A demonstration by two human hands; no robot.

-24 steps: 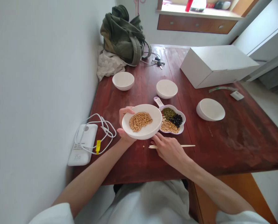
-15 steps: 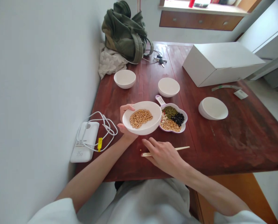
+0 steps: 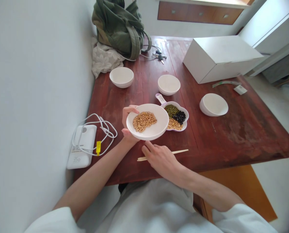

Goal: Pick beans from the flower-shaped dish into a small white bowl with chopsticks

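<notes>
My left hand (image 3: pixel 128 121) grips a white bowl (image 3: pixel 160 124) by its left side, thumb over the rim. The bowl is raised above the table and tilted toward me, with soybeans (image 3: pixel 144 121) gathered in its left part. Just below its front edge is my right hand (image 3: pixel 160 158), fingertips pinched together; whatever they hold is hidden. A pair of pale chopsticks (image 3: pixel 180 151) runs across the table beneath this hand. Partly behind the bowl lies a flower-shaped dish (image 3: pixel 187 118) holding green beans (image 3: pixel 171 110), black beans (image 3: pixel 179 117) and soybeans (image 3: pixel 175 124).
Three white bowls stand farther back: one left (image 3: pixel 121 77), one middle (image 3: pixel 168 85), one right (image 3: pixel 214 105). A power bank (image 3: pixel 82 145) with a white cable lies at left by the wall. At the back are a green bag (image 3: pixel 117 30), keys (image 3: pixel 161 57) and a white box (image 3: pixel 222 58).
My right hand has risen toward the bowl's underside. A small bean that lay on the table near its fingertips no longer shows. The whole view has shifted slightly.
</notes>
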